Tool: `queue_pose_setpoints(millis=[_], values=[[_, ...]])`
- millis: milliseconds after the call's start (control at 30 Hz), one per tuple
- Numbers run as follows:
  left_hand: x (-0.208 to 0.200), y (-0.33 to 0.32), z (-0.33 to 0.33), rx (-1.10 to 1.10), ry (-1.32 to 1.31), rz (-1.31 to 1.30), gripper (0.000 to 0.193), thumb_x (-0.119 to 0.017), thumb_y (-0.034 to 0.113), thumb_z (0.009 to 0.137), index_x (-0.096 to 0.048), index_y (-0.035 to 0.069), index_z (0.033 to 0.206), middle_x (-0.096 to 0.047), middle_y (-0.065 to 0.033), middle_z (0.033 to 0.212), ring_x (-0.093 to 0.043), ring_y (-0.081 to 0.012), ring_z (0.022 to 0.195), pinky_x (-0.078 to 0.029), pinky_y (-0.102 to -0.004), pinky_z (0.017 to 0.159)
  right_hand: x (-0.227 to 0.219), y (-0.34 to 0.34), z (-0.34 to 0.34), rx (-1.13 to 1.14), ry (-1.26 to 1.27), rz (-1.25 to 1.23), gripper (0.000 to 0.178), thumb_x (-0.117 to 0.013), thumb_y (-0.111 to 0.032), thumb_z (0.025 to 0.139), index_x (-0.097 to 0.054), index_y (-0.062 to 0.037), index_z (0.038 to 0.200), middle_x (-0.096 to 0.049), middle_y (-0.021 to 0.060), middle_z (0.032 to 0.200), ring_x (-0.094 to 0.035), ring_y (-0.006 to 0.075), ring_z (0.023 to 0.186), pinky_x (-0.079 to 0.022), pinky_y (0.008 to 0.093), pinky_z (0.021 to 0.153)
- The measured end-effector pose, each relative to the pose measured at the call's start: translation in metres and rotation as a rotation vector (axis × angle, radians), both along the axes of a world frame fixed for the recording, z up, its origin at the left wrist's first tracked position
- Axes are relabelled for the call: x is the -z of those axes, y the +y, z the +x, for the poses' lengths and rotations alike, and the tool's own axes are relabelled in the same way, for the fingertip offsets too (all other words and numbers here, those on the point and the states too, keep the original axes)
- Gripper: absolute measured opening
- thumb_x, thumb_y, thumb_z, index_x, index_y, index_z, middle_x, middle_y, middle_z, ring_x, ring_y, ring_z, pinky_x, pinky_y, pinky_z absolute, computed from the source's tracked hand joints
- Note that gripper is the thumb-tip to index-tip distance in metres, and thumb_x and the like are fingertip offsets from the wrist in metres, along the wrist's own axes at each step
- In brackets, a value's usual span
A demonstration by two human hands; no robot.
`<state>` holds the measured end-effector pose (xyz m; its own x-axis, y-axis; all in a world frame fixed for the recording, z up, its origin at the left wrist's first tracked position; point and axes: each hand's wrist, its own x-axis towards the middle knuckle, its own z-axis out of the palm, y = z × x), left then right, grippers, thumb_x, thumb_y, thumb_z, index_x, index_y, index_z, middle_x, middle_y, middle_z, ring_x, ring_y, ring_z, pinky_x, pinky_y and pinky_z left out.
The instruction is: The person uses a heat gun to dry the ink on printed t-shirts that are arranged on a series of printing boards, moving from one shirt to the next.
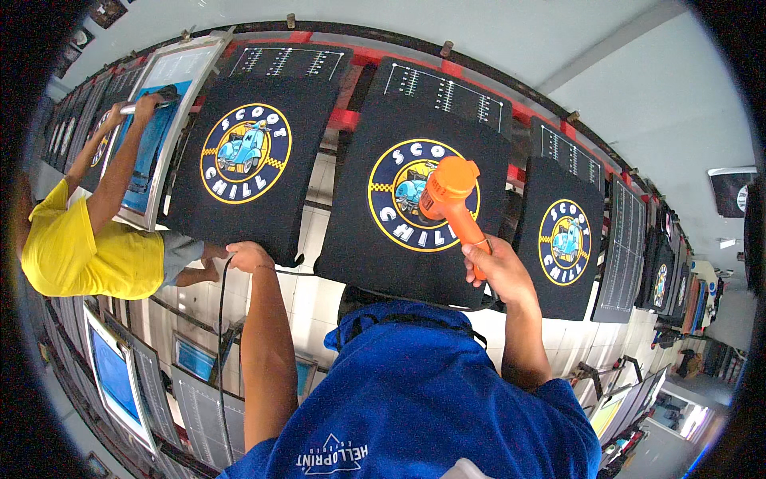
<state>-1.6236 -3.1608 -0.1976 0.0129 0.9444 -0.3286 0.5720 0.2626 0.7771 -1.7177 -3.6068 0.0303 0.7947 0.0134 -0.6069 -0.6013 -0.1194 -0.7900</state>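
My right hand (pixel 501 267) is wrapped round the handle of an orange heat gun (pixel 452 188). Its head hangs over the round scooter print (pixel 394 185) on the middle black T-shirt (pixel 351 231) and covers part of the design. At the lower edge of the left black T-shirt (pixel 191 211), my left hand (pixel 250 257) is closed round a black cable (pixel 221 319). The cable drops down past my left forearm and also runs right, below the shirts, toward the heat gun. Another black T-shirt (pixel 527 295) with the same print lies to the right.
Shirts lie on boards along a curved rail (pixel 359 49). At the left, a person in a yellow shirt (pixel 96 247) presses a tool (pixel 166 94) with both hands over a framed blue screen (pixel 159 128). More boards and a blue screen (pixel 116 375) stand at the lower left.
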Motion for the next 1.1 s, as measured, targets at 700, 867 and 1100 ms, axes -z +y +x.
queue_pose_setpoints(millis=[700,867,1100], values=[[-0.023,-0.016,0.003,-0.033,-0.005,-0.007,0.082,-0.035,0.044,0.097,-0.009,-0.023,0.135,-0.046,-0.0429,0.121,-0.053,-0.0498,0.111,-0.046,-0.0496,0.096,0.001,-0.01,-0.016,0.059,-0.026,-0.051,0.029,-0.061,-0.029,0.091,-0.055,-0.0029,0.102,-0.055,0.0,0.072,-0.056,0.0091,0.059,-0.045,0.024,0.051],[-0.022,-0.015,0.002,-0.015,0.004,-0.008,0.081,-0.034,0.045,0.096,-0.011,-0.022,0.134,-0.046,-0.0427,0.121,-0.053,-0.0499,0.11,-0.046,-0.0504,0.095,-0.001,-0.02,-0.019,0.104,-0.001,0.001,0.029,-0.061,-0.028,0.091,-0.055,-0.0015,0.103,-0.056,0.0006,0.073,-0.057,0.0096,0.059,-0.045,0.0238,0.05],[-0.011,-0.011,0.004,-0.065,0.019,0.031,0.072,-0.038,0.043,0.096,-0.023,-0.021,0.127,-0.051,-0.0409,0.115,-0.056,-0.0502,0.106,-0.047,-0.0519,0.092,0.003,-0.024,-0.025,0.126,0.014,-0.003,0.029,-0.06,-0.028,0.092,-0.054,-0.001,0.103,-0.055,0.0,0.072,-0.056,0.0091,0.059,-0.046,0.0238,0.051]])
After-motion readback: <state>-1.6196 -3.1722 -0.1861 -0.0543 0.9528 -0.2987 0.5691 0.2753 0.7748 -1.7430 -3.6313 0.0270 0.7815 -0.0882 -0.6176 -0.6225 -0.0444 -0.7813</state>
